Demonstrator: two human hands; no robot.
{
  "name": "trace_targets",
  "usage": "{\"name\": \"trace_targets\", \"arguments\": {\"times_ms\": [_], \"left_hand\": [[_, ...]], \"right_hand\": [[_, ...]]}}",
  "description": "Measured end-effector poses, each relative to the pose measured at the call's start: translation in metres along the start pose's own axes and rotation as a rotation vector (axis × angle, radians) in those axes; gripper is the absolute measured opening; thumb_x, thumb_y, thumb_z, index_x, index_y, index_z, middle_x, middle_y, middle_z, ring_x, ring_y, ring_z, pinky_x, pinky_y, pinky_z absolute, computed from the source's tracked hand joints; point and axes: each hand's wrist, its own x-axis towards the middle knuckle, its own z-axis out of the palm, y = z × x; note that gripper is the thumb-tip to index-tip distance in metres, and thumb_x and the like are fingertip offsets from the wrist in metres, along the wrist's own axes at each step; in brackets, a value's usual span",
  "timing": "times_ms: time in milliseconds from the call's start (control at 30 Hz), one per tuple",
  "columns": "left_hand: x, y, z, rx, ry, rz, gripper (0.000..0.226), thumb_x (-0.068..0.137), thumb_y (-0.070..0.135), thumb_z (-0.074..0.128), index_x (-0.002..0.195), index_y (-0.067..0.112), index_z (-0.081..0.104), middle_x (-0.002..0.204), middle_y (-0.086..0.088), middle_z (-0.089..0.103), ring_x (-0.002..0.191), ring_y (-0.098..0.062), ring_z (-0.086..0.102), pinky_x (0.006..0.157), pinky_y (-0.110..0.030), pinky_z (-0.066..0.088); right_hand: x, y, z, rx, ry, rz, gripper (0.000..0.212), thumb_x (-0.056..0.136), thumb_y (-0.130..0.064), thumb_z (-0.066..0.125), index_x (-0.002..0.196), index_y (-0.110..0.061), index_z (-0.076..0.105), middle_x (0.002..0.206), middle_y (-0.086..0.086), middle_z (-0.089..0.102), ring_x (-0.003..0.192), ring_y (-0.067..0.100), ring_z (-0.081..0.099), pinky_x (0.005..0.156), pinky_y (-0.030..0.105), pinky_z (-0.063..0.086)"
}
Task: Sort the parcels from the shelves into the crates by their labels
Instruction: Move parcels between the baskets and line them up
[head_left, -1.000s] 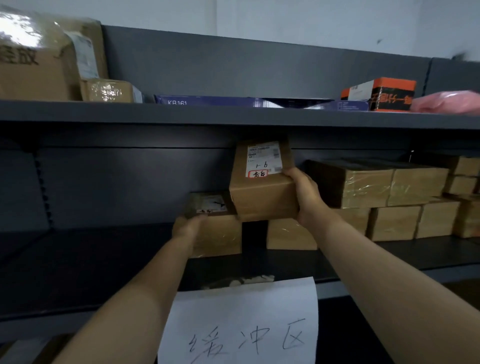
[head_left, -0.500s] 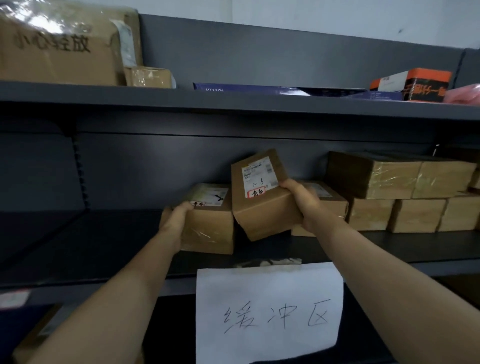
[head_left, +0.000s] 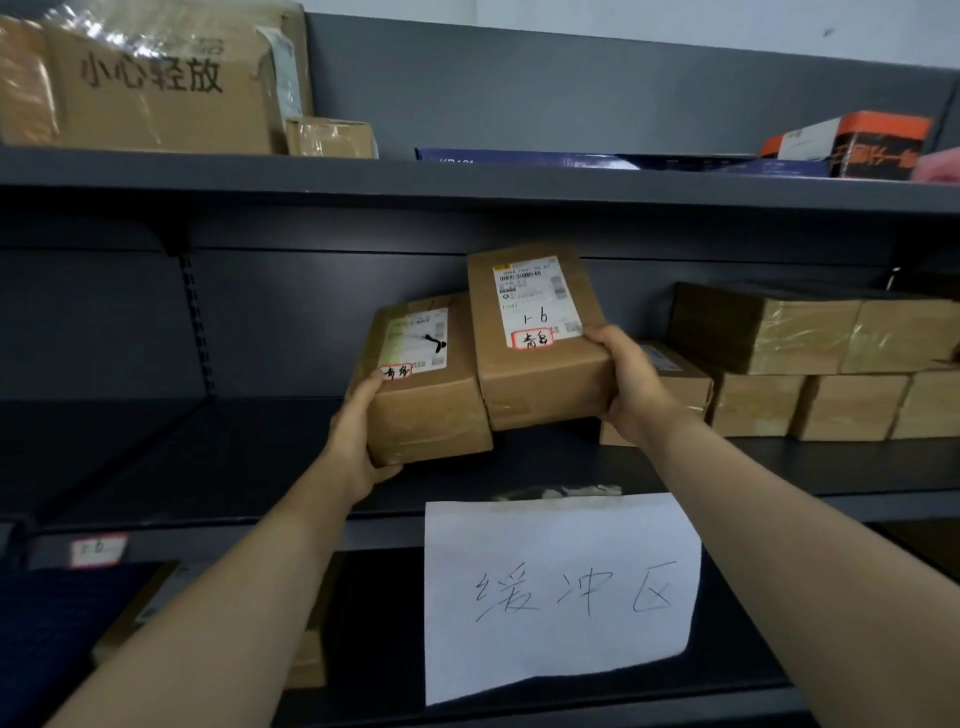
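Two brown cardboard parcels are lifted off the middle shelf (head_left: 156, 467), tilted with their white labels facing me. My left hand (head_left: 358, 441) grips the lower left corner of the left parcel (head_left: 431, 410), which has a red-edged sticker. My right hand (head_left: 631, 384) grips the right end of the right parcel (head_left: 540, 374), whose label reads "9-1" above a red-edged sticker. The two parcels touch side by side.
More taped brown parcels (head_left: 810, 358) are stacked at the right of the middle shelf. The top shelf holds a large box (head_left: 156, 88), a small box (head_left: 330, 137) and an orange box (head_left: 857, 143). A handwritten paper sign (head_left: 561, 597) hangs from the shelf edge.
My left hand has lifted its parcel off the shelf and tilted it up. The right parcel has swung upright beside it. The view has moved closer to the shelf.
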Motion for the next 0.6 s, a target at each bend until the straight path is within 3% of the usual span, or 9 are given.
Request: {"name": "trace_targets", "arguments": {"times_ms": [133,233,300,400,500,600], "left_hand": [[-0.032,0.001,0.017,-0.037,0.003,0.082,0.053,0.078,0.05,0.066,0.123,0.032,0.046,0.11,-0.002,0.058,0.097,-0.022,0.056,0.075,-0.041,0.05],[-0.059,-0.006,0.035,-0.081,0.012,0.167,0.039,0.082,0.041,0.065,0.116,0.029,0.05,0.106,-0.001,0.06,0.092,-0.019,0.058,0.069,-0.037,0.051],[-0.08,-0.013,0.052,-0.071,0.002,0.215,0.027,0.083,0.039,0.064,0.107,0.03,0.055,0.105,-0.001,0.06,0.092,-0.018,0.058,0.075,-0.042,0.053],[-0.114,-0.031,0.088,-0.059,-0.028,0.268,0.009,0.086,0.035,0.062,0.09,0.033,0.055,0.097,0.003,0.061,0.09,-0.015,0.059,0.085,-0.043,0.052],[-0.151,-0.063,0.139,-0.02,-0.101,0.285,0.014,0.086,0.036,0.062,0.099,0.03,0.06,0.1,0.003,0.066,0.096,-0.017,0.062,0.09,-0.046,0.052],[-0.188,-0.107,0.198,0.046,-0.17,0.246,0.015,0.083,0.038,0.065,0.094,0.029,0.061,0.1,0.001,0.068,0.096,-0.02,0.064,0.091,-0.045,0.051]], "right_hand": [[-0.018,-0.01,-0.018,0.014,0.022,-0.025,0.017,0.088,-0.038,0.057,0.102,-0.028,0.058,0.102,0.003,0.064,0.09,0.018,0.061,0.071,0.033,0.051],[-0.037,-0.012,-0.039,0.029,0.053,-0.029,0.038,0.086,-0.041,0.06,0.121,-0.027,0.053,0.112,0.004,0.062,0.101,0.021,0.058,0.077,0.038,0.052],[-0.053,-0.015,-0.062,0.038,0.072,-0.055,0.043,0.084,-0.043,0.061,0.124,-0.028,0.054,0.118,0.004,0.063,0.106,0.022,0.058,0.085,0.042,0.053],[-0.084,-0.026,-0.113,0.078,0.088,-0.081,0.03,0.088,-0.041,0.057,0.115,-0.028,0.059,0.108,0.002,0.067,0.1,0.02,0.061,0.087,0.042,0.053],[-0.118,-0.038,-0.183,0.087,0.153,-0.101,0.028,0.087,-0.042,0.057,0.112,-0.029,0.06,0.108,0.0,0.069,0.099,0.02,0.062,0.086,0.04,0.053],[-0.16,-0.047,-0.266,0.021,0.277,-0.099,0.017,0.087,-0.042,0.057,0.102,-0.033,0.059,0.111,0.001,0.065,0.102,0.021,0.059,0.09,0.042,0.051]]}}
